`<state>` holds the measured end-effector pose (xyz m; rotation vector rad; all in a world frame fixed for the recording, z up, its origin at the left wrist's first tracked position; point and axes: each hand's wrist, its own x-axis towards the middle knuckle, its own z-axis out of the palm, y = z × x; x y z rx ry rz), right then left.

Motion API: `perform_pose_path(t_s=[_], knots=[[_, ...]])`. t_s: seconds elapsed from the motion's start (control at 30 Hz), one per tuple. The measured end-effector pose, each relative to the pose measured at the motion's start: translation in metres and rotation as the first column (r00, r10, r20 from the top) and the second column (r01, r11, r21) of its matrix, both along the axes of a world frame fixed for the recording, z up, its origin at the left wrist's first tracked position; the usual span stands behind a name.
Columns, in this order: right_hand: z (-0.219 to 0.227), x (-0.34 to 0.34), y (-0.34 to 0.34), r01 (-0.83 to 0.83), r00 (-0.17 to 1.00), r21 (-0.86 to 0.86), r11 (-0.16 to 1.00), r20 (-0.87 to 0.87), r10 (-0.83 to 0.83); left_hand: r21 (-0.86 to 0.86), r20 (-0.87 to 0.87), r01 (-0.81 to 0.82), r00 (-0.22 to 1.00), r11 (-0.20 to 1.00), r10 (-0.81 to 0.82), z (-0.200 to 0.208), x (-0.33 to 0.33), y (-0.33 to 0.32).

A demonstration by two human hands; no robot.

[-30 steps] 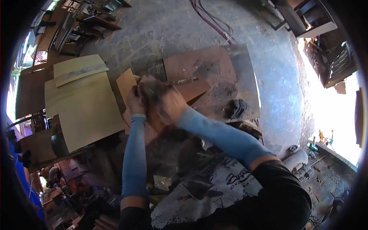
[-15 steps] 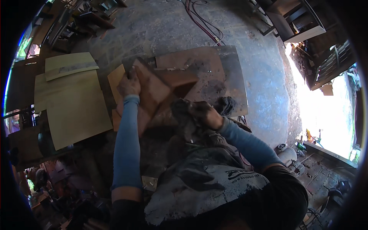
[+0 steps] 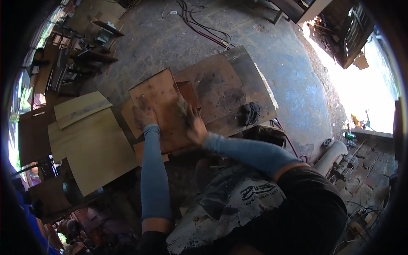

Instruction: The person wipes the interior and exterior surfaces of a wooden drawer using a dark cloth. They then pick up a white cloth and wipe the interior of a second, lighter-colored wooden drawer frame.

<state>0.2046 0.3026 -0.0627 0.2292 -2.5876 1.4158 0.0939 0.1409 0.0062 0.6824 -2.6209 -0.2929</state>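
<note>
A brown wooden piece with a broad flat face (image 3: 156,87) lies tilted in front of me. My left hand (image 3: 144,117) lies on its left side, fingers spread. My right hand (image 3: 196,127) presses a dark cloth (image 3: 183,106) to the right part of the face; the palm hides much of the cloth. A reddish-brown side (image 3: 189,93) shows just beyond the right edge. On the stained board (image 3: 212,80) under the piece, a crumpled black rag (image 3: 250,114) sits to the right of my right hand.
Pale yellowish sheets (image 3: 93,148) lie to the left. Hoses (image 3: 199,27) run over the concrete floor (image 3: 144,36) at the far side. Wooden furniture (image 3: 306,10) stands at the far right. A grey cylinder (image 3: 331,157) is near my right elbow.
The wooden piece has turned so its flat face is up and its angled side shows less. My right hand has moved left and forward, from near my lap onto the face.
</note>
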Motion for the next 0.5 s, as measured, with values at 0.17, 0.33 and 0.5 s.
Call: perform_pose_path(t_s=[0.17, 0.33, 0.5], knots=[[-0.006, -0.144, 0.017, -0.155, 0.988, -0.141, 0.978, 0.0, 0.157, 0.095, 0.078, -0.045, 0.996, 0.994, 0.037, -0.019, 0.014, 0.005], [0.023, -0.07, -0.019, 0.059, 0.992, -0.61, 0.791, -0.054, -0.115, 0.128, 0.041, -0.058, 0.998, 0.99, 0.054, -0.02, 0.008, -0.04], [0.019, -0.123, 0.033, 0.062, 0.994, -0.529, 0.846, -0.046, -0.102, 0.18, 0.116, -0.078, 0.992, 0.981, 0.058, -0.012, -0.02, -0.031]])
